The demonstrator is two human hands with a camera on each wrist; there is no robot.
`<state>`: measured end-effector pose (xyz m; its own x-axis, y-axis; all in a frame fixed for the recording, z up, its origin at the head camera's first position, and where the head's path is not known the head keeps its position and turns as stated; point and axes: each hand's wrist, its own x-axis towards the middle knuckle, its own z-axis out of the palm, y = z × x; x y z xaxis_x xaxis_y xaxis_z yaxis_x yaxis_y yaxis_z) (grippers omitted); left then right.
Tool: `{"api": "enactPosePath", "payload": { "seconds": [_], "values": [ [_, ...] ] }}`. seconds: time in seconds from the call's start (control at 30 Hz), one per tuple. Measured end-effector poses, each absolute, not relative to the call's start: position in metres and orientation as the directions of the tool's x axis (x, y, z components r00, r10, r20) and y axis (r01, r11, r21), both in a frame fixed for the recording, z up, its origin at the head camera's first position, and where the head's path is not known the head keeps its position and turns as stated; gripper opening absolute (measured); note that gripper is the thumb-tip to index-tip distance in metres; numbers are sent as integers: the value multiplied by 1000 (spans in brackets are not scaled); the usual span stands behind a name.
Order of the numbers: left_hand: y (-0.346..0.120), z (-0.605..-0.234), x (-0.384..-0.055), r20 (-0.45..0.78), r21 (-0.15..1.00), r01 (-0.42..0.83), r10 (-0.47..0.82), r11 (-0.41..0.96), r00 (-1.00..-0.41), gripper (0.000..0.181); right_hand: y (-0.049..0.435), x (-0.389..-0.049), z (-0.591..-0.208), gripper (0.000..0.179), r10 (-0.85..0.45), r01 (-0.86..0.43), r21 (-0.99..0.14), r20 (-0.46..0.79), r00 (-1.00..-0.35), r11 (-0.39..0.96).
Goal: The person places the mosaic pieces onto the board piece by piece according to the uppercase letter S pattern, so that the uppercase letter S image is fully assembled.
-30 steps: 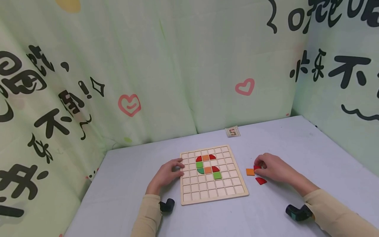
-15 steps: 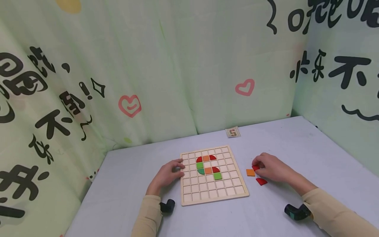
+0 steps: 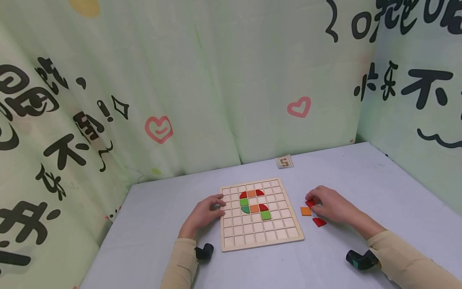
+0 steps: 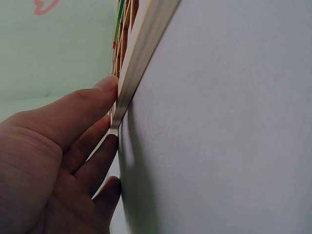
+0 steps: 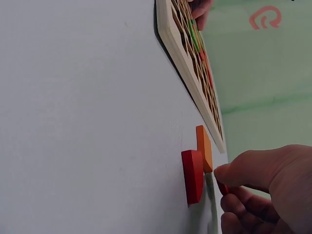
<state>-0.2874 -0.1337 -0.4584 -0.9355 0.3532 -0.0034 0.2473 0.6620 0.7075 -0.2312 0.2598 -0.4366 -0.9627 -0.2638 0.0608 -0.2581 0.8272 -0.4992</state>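
My left hand (image 3: 203, 213) touches the left edge of a wooden grid board (image 3: 231, 246), its thumb and fingertips against the rim in the left wrist view. On the board sit several tiles: red quarter-rounds, orange squares, light green squares such as one at lower right (image 3: 265, 215), and a dark green quarter-round (image 3: 246, 209). Right of the board, my right hand (image 3: 333, 204) pinches a red tile (image 5: 222, 188) between thumb and fingers; its outline is partly hidden. Close beside lie an orange square tile (image 3: 306, 211) and a red quarter-round tile (image 3: 319, 222).
Near the table's back edge lies a small pattern card (image 3: 284, 161). A white cloth (image 3: 144, 241) covers the table. Pale green printed curtains (image 3: 202, 80) hang behind it and at the sides. Both wrists carry black cameras.
My right hand has shifted slightly left with the red tile, which has come closer to the orange one. The left hand stays at the board's edge.
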Motion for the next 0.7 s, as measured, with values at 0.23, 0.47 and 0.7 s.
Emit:
{"api": "enactPosePath", "payload": {
  "seconds": [0.23,0.47,0.7],
  "values": [
    [-134,-459,-287,-3,704,250,355,665,-935,20,244,-227,-429,22,-285,-285,-530,84,-955,799],
    [-134,-460,-287,-6,707,244,351,664,-936,20,218,-221,-427,19,-392,-394,-541,125,-912,743],
    [-134,-460,-288,-5,706,245,351,665,-936,21,188,-214,-435,17,-473,-455,-540,116,-874,708]
  ]
}}
